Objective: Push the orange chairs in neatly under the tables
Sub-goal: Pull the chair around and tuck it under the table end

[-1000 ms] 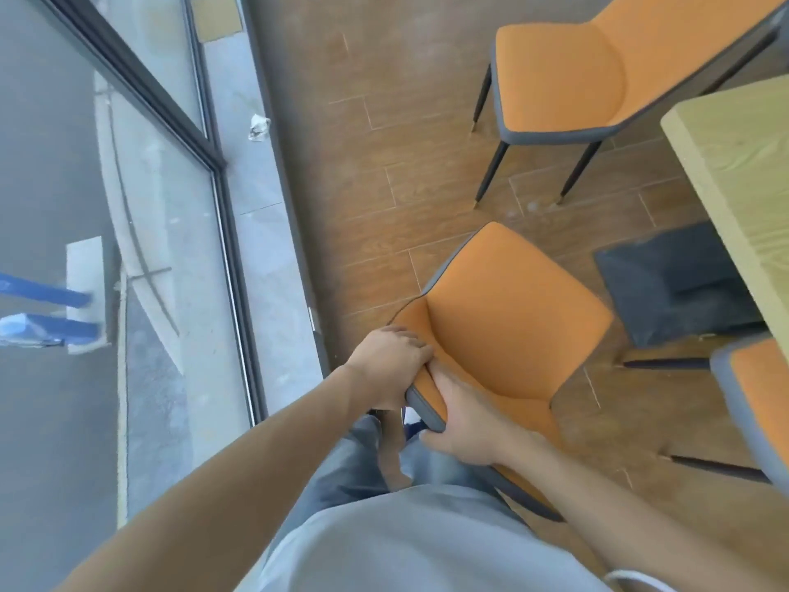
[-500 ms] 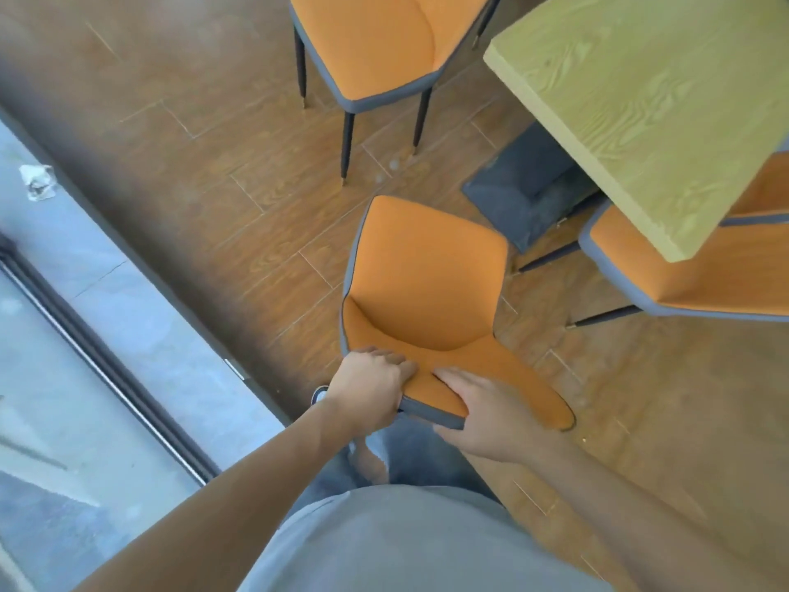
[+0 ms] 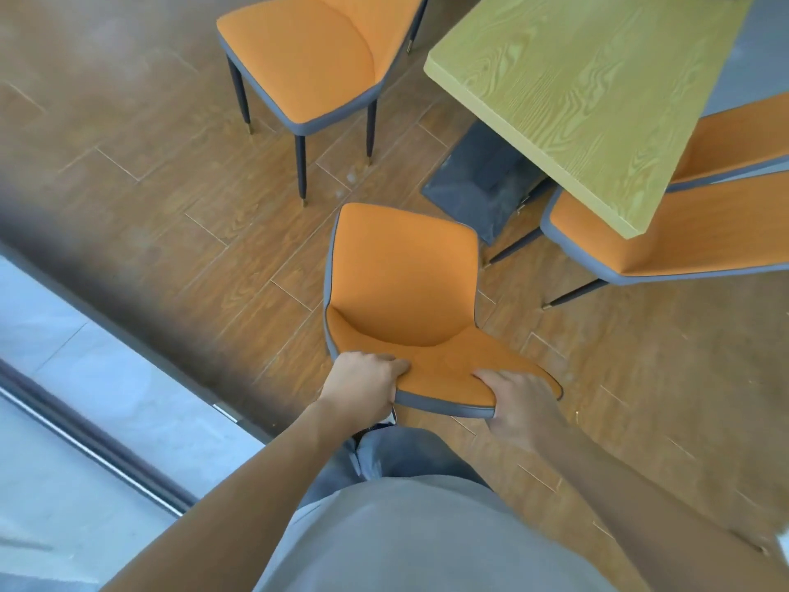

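Head view, largest first: wood-plank floor (image 3: 170, 207) fills most of the frame, with a pale tiled strip (image 3: 85, 399) at lower left. At upper right sits the light wooden table (image 3: 589, 91) on its dark base (image 3: 482, 185). One orange chair (image 3: 316, 57) stands at top centre, another orange chair (image 3: 683, 232) is tucked partly under the table's right edge. At centre, just short of the base, stands the held chair (image 3: 401, 284). Left hand (image 3: 363, 382) and right hand (image 3: 521, 403), set apart, each grip its backrest top.
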